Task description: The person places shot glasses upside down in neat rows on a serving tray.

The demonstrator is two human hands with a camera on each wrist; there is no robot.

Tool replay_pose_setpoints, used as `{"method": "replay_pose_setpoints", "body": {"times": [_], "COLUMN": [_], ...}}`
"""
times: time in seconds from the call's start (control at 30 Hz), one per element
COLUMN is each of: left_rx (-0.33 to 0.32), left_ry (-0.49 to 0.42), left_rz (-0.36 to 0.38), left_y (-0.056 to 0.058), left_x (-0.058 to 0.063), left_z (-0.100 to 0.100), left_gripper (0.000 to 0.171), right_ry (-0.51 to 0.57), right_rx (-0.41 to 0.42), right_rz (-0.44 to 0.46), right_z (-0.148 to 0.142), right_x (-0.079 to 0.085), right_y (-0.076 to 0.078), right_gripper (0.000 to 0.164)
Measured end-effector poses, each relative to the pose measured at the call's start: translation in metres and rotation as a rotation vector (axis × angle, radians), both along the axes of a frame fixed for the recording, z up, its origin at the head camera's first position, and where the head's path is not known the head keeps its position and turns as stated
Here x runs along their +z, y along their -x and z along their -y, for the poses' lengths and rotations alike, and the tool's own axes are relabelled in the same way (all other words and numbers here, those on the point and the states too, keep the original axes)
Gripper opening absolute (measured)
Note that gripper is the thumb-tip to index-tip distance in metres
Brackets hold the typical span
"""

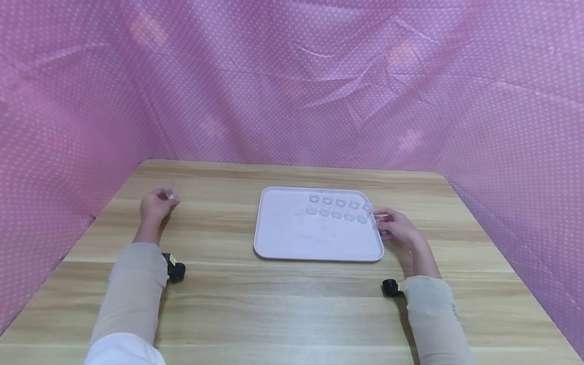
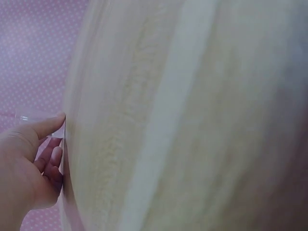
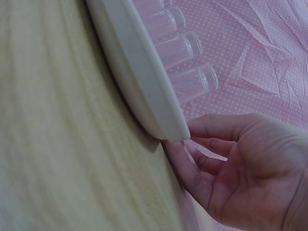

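Over at the left of the table, my left hand (image 1: 156,205) holds a small clear jar (image 1: 171,194) between thumb and fingers. The left wrist view shows the thumb laid along this clear jar (image 2: 29,117), partly covering it. At the right edge of a white tray (image 1: 292,238), my right hand (image 1: 396,225) grips the rim. Close up, the thumb is under the white tray's rim (image 3: 159,96) and a finger lies against its other side. Several clear jars (image 3: 190,82) with ringed tops stand upright in a row along the tray's back right part.
The tray lies flat on a wood-grain table (image 1: 255,314). Pink dotted cloth (image 1: 292,81) hangs behind the table and at both sides. A black wrist camera (image 1: 175,271) sits at the left sleeve, and another black wrist camera (image 1: 390,288) at the right sleeve.
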State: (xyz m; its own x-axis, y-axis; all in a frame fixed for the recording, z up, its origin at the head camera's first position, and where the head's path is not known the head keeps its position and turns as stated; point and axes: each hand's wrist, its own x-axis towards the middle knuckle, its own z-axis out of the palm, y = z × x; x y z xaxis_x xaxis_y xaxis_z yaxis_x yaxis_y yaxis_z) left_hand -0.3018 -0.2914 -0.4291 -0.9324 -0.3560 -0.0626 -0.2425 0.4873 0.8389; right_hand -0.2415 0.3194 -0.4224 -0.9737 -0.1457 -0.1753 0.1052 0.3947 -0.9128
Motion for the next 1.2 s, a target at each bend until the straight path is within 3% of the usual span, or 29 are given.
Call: {"method": "replay_pose_setpoints", "body": {"times": [0.27, 0.7, 1.2], "left_rx": [-0.062, -0.187, -0.290], "left_ry": [0.072, 0.202, 0.179], "left_rz": [-0.023, -0.114, -0.160], "left_y": [0.001, -0.010, -0.015], "left_x": [0.004, 0.028, 0.039], "left_z": [-0.005, -0.025, -0.054], "left_gripper": [0.046, 0.037, 0.034], "right_ry": [-0.004, -0.005, -0.001], "right_rx": [0.000, -0.009, 0.005], "right_rz": [-0.002, 0.013, 0.014], "right_z": [-0.001, 0.001, 0.002], "right_x": [-0.001, -0.001, 0.002], "right_y": [0.002, 0.001, -0.002], "right_gripper": [0.045, 0.045, 0.046]}}
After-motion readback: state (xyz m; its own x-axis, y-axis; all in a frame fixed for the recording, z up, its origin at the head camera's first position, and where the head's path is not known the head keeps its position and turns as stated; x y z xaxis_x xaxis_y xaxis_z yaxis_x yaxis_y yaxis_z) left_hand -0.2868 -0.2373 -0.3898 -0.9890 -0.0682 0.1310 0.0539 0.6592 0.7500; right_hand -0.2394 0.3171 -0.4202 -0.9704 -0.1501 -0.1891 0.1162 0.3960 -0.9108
